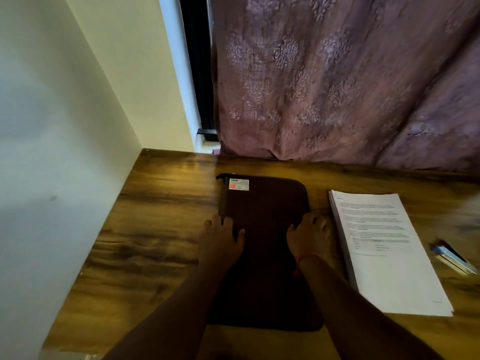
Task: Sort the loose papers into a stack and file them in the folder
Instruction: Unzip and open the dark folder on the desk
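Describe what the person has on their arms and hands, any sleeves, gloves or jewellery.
Both forearms are bare, with no sleeves in view and no gloves. The right hand has a thin red thread band at the wrist. The left hand shows no band, ring or watch.

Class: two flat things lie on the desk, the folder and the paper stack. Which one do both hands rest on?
The dark brown folder: the left hand and right hand rest on its side edges. The white paper stack lies untouched to its right.
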Demonstrator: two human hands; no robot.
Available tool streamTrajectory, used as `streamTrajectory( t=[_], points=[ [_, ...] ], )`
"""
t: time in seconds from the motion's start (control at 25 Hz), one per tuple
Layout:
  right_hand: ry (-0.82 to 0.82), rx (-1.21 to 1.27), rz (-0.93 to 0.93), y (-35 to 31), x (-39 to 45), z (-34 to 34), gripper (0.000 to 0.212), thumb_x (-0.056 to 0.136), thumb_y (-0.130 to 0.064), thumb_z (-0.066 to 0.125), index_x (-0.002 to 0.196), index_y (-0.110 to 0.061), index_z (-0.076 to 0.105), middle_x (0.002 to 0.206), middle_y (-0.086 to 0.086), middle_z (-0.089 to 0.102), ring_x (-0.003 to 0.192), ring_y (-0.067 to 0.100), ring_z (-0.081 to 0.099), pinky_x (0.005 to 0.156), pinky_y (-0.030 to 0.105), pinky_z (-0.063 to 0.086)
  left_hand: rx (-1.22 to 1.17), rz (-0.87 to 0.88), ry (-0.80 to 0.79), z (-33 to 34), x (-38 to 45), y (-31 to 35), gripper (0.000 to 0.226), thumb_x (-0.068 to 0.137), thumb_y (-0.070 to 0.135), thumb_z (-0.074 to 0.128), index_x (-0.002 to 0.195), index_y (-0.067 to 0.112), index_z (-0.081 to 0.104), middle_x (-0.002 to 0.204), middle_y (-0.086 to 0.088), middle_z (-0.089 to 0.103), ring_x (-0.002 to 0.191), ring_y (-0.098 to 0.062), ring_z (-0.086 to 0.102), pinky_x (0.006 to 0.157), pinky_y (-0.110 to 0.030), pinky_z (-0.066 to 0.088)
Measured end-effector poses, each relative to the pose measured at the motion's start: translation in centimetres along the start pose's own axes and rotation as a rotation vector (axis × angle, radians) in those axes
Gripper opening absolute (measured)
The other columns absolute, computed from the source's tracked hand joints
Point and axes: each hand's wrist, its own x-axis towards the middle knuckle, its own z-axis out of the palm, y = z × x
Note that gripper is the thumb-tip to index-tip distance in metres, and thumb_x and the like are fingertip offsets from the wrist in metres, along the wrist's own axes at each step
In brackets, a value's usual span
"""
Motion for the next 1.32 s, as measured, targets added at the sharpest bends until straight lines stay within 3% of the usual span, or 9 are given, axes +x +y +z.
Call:
streamTrajectory(
  t=[0.12, 0.2, 0.28, 0.4, 0.6, 0.76, 0.88, 1.12, 1.32],
  points=[
    [0.035, -0.212, -0.204, -1.1, 0.1, 0.5, 0.051, 0.096, -0.036, 0.046, 0.142, -0.015, 0.036, 0.148, 0.016, 0.033, 0.136, 0.037, 0.032, 0.107, 0.051, 0.033, 0.069, 0.187, 0.020, 0.5, 1.4, 0.1, 0.046, 0.090, 0.055, 0.041, 0.117, 0.020, 0.055, 0.127, -0.010, 0.050, 0.118, -0.033, 0.046, 0.093, -0.047, 0.044],
    [-0.001, -0.269, -0.406, -2.8, 1.3, 0.9, 0.051, 0.099, -0.036, 0.042, 0.146, -0.018, 0.032, 0.153, 0.013, 0.028, 0.143, 0.034, 0.025, 0.114, 0.052, 0.025, 0.080, 0.288, -0.061, 0.9, 2.7, 0.2, 0.061, 0.093, 0.056, 0.034, 0.141, 0.021, 0.043, 0.153, -0.012, 0.033, 0.143, -0.036, 0.025, 0.114, -0.055, 0.026],
    [-0.053, -0.257, -0.477, -4.9, 3.4, 1.3, 0.051, 0.100, -0.035, 0.042, 0.147, -0.019, 0.031, 0.155, 0.013, 0.026, 0.146, 0.033, 0.020, 0.119, 0.050, 0.021, 0.069, 0.307, -0.111, 1.5, 3.4, 0.4, 0.069, 0.095, 0.061, 0.025, 0.154, 0.025, 0.025, 0.165, -0.009, 0.010, 0.152, -0.032, 0.000, 0.120, -0.054, 0.010],
    [-0.083, -0.225, -0.526, -8.4, 6.4, 1.3, 0.051, 0.097, -0.035, 0.048, 0.143, -0.017, 0.038, 0.151, 0.014, 0.032, 0.140, 0.034, 0.029, 0.115, 0.048, 0.029, 0.050, 0.283, -0.119, 1.9, 3.3, 0.5, 0.072, 0.095, 0.065, 0.018, 0.157, 0.029, 0.012, 0.166, -0.006, -0.004, 0.152, -0.027, -0.013, 0.122, -0.050, 0.007],
    [-0.240, -0.118, -0.674, -15.5, 11.0, 1.8, 0.037, 0.095, -0.020, 0.050, 0.132, -0.019, 0.056, 0.134, 0.012, 0.055, 0.121, 0.032, 0.053, 0.100, 0.040, 0.046, 0.089, 0.260, -0.116, 2.3, 3.2, 0.4, 0.072, 0.096, 0.067, 0.017, 0.157, 0.031, 0.008, 0.166, -0.005, -0.006, 0.152, -0.027, -0.013, 0.121, -0.051, 0.011],
    [-0.362, -0.306, -0.967, -20.3, 13.0, 1.9, 0.037, 0.090, 0.002, 0.050, 0.119, -0.014, 0.067, 0.126, 0.011, 0.060, 0.111, 0.030, 0.058, 0.087, 0.033, 0.045, 0.093, 0.251, -0.118, 2.4, 3.4, 0.4, 0.071, 0.096, 0.067, 0.021, 0.157, 0.032, 0.013, 0.166, -0.003, -0.002, 0.152, -0.026, -0.008, 0.120, -0.051, 0.017],
    [-0.489, -0.356, -1.095, -21.6, 15.3, 0.9, 0.035, 0.084, 0.009, 0.049, 0.101, -0.016, 0.067, 0.103, 0.000, 0.061, 0.094, 0.024, 0.060, 0.069, 0.027, 0.038, 0.097, 0.244, -0.123, 2.2, 3.4, 0.5, 0.071, 0.096, 0.067, 0.022, 0.157, 0.033, 0.012, 0.166, -0.002, -0.005, 0.152, -0.025, -0.010, 0.119, -0.051, 0.018],
    [-0.652, -0.201, -1.135, -20.9, 18.0, 0.9, 0.031, 0.085, 0.005, 0.055, 0.108, -0.012, 0.068, 0.110, 0.004, 0.061, 0.096, 0.017, 0.057, 0.084, 0.032, 0.048, 0.096, 0.183, -0.149, 2.2, 4.0, 1.3, 0.073, 0.094, 0.070, 0.022, 0.157, 0.035, 0.009, 0.166, -0.002, -0.008, 0.151, -0.027, -0.017, 0.119, -0.056, 0.012],
    [-0.693, -0.180, -1.048, -20.9, 18.0, 1.1, 0.022, 0.096, -0.024, 0.058, 0.116, -0.018, 0.065, 0.116, -0.003, 0.060, 0.103, 0.014, 0.056, 0.091, 0.032, 0.046, 0.110, 0.152, -0.157, 2.2, 5.5, 2.1, 0.077, 0.093, 0.073, 0.019, 0.157, 0.033, 0.007, 0.165, -0.004, -0.012, 0.150, -0.028, -0.020, 0.119, -0.057, 0.012]
  ],
)
